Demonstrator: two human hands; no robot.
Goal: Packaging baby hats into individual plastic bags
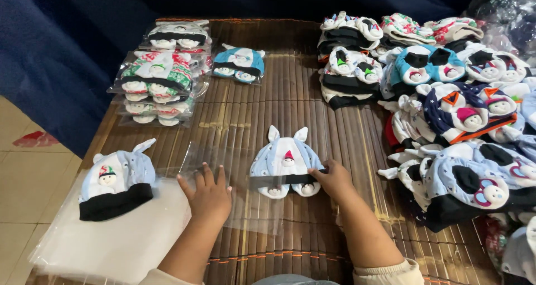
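Hands are both down on the bamboo-slat table [290, 112], working a light-blue baby hat set [286, 163] with little ears at dead centre. The right hand [334, 180] sits at the set's 4 o'clock, fingers pinching the dark band edge. The left hand [209, 195] lies flat at its 9 o'clock, fingers spread and pressing down a clear plastic sleeve [223, 159] that the set seems partly slid into, though I can't tell how far.

My guess at what could go wrong: that sleeve is slippery and crinkly, so if the flat hand lets up, the film could bunch and the booties could slide out of line. The ears might also fold over against the sleeve mouth.

Counts, as best I can see:
- one loose blue hat with a black band [114, 184] at 8 o'clock, lying on a stack of empty clear bags [120, 234]
- a bagged pile [159, 86] at 10 o'clock, maybe four or five packs, hard to separate
- one single bagged blue set [240, 64] at 11 o'clock
- a big unbagged heap [446, 106] from 1 to 4 o'clock, too tangled to count
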